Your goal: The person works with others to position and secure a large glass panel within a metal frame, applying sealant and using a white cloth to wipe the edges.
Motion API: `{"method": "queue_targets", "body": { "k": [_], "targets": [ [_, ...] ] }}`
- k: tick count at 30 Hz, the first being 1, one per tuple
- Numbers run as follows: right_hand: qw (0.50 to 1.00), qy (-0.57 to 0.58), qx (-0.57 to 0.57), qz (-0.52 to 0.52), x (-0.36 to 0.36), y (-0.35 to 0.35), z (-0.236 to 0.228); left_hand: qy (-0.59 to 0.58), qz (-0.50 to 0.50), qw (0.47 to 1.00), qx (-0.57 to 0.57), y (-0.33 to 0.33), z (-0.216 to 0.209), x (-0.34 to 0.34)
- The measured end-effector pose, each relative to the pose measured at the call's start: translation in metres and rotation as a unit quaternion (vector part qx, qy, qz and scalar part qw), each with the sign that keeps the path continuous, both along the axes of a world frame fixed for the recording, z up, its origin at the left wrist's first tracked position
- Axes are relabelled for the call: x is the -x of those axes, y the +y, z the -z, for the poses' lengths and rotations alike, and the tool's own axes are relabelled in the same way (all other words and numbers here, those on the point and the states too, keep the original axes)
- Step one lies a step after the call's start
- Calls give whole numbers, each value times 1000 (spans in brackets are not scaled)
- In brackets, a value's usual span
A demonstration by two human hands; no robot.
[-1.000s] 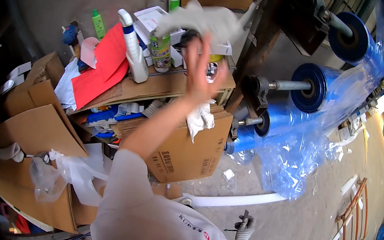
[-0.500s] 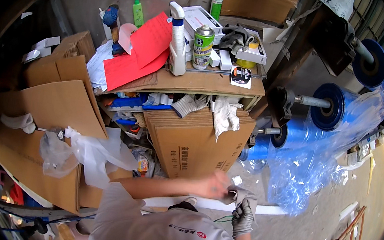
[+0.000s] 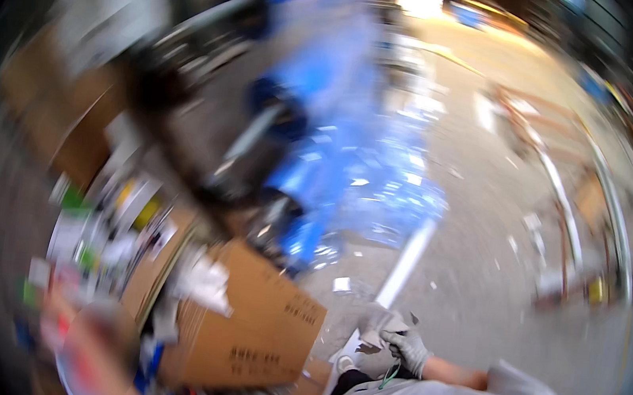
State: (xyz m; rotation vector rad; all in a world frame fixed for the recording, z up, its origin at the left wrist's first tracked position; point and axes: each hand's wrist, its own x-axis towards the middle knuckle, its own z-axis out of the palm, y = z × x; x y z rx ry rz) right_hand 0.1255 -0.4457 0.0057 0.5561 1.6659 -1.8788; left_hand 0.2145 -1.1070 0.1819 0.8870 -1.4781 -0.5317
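Note:
My right hand, in a pale knitted glove, is closed on a crumpled grey piece that looks like cloth, with dark patches along its lower side. A thin green cord hangs just below that hand. At the lower left my bare left arm stretches towards the cluttered tabletop; the left hand is smeared by motion beside red paper and small packages. Whether its fingers hold anything is hidden by the blur.
A stack of brown cardboard leans against the table, with a white cloth over its top. Blue film rolls on metal bars stand beyond, their loose film reaching the floor. A white strip lies on the floor; metal frames stand right.
My view has swung to the right, so the table now sits at the left. My left hand has left the grey piece and gone to the tabletop; the gloved right hand still grips it.

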Motion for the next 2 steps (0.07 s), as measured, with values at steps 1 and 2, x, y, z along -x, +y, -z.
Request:
{"method": "queue_targets", "body": {
  "k": [1,2],
  "targets": [
    [1000,16,-22,-11,-3,7,3,119,40,992,4,-6,-6,-34],
    [999,34,-17,-4,-1,10,-3,112,104,988,6,-12,-18,-30]
  ]
}}
